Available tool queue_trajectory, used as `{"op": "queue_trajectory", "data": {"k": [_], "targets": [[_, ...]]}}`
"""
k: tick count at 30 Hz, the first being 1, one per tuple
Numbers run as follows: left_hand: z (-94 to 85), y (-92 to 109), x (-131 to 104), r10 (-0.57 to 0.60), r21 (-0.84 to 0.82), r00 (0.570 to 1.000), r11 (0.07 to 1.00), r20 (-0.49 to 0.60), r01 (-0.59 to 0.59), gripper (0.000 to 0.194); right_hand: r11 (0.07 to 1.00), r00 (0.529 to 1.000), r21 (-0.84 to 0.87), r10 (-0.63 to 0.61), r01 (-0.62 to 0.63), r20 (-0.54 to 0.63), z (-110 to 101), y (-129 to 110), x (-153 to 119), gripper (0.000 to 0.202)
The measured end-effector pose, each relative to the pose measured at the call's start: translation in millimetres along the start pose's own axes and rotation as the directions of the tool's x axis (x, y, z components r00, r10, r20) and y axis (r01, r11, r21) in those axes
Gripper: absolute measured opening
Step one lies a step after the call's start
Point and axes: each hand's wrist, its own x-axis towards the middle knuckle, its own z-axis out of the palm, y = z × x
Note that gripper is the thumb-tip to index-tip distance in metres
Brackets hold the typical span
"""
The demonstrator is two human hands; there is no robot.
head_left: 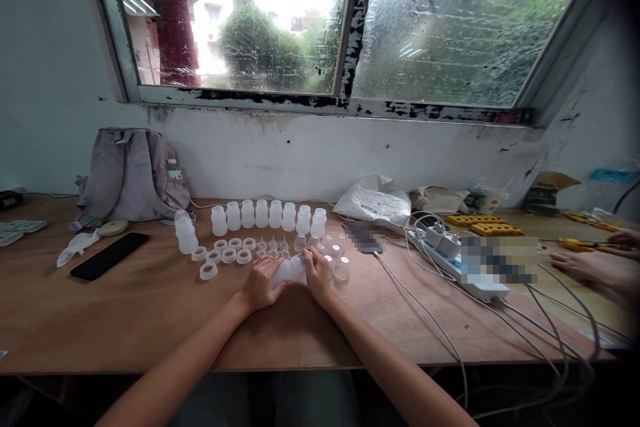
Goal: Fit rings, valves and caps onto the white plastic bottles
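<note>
A frosted white baby bottle (pixel 289 271) lies tilted between my two hands, above the front half of the table. My left hand (pixel 260 284) is wrapped round its body. The fingers of my right hand (pixel 317 272) close on its upper right end and hide what is there. Just beyond my hands stand several clear bottle nipples (pixel 273 245), with several white screw rings (pixel 229 255) to their left. Several clear caps (pixel 342 268) stand right beside my right hand. Behind them is a row of upright frosted bottles (pixel 262 213), and one more bottle (pixel 185 233) stands at the left.
A grey backpack (pixel 127 173) leans at the wall, with a black phone (pixel 110 256) before it. At right are a power strip (pixel 465 267) with trailing cables and a plastic bag (pixel 375 201). Another person's blurred hand (pixel 583 268) is at the far right, near yellow tools.
</note>
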Motion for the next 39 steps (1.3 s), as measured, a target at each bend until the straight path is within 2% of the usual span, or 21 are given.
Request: {"op": "queue_trajectory", "data": {"k": [4,8,11,16,23,26,30,32,36,37,39], "targets": [[-1.3,-0.2,-0.2,-0.006,-0.033,1.000,0.999,0.020,0.007,0.042,1.000,1.000,0.010,-0.021,0.021,0.002,-0.1,-0.6,-2.1,0.032],[-1.0,3.1,2.1,-0.062,-0.014,0.997,0.998,0.043,0.062,0.042,0.997,0.999,0.063,-0.042,0.041,0.009,-0.1,-0.3,-3.7,0.020],[2.3,5.2,4.1,-0.113,0.035,0.990,0.993,0.083,0.110,0.041,0.996,0.998,0.076,-0.054,0.052,0.023,1.0,-2.0,-6.1,0.035],[9.7,5.0,1.9,-0.162,0.152,0.981,0.978,0.105,0.145,0.039,0.986,0.974,0.136,-0.118,0.093,0.193,4.7,-4.6,-8.1,0.052],[11.6,7.0,-1.4,-0.294,0.112,0.950,0.953,0.103,0.283,0.035,0.989,0.979,0.075,-0.137,0.127,0.153,5.4,-1.1,-3.4,0.041],[12.6,5.2,-2.0,-0.369,0.077,0.920,0.929,0.130,0.362,0.033,0.987,0.974,0.121,-0.130,0.109,0.186,6.2,-1.2,-3.2,0.044],[12.0,-1.2,-3.4,-0.413,0.131,0.903,0.908,0.116,0.399,0.038,0.983,0.963,0.169,-0.109,0.069,0.245,7.4,-3.7,-2.1,0.034],[6.6,-6.1,-2.2,-0.385,0.160,0.914,0.918,0.131,0.363,0.048,0.982,0.956,0.181,-0.100,0.051,0.276,7.3,-5.8,-1.1,0.030],[-21.3,-14.8,12.7,-0.340,0.074,0.902,0.940,0.265,0.332,0.098,0.974,0.946,0.228,-0.087,0.015,0.312,6.7,-9.1,-0.7,0.031],[-30.7,-15.1,19.7,-0.345,0.029,0.895,0.936,0.282,0.352,0.102,0.971,0.945,0.238,-0.088,0.011,0.315,6.6,-9.2,-0.9,0.032],[-48.8,-12.2,36.3,-0.351,-0.090,0.895,0.918,0.274,0.387,0.088,0.969,0.943,0.248,-0.092,0.010,0.319,6.8,-8.1,-1.4,0.032]]}}
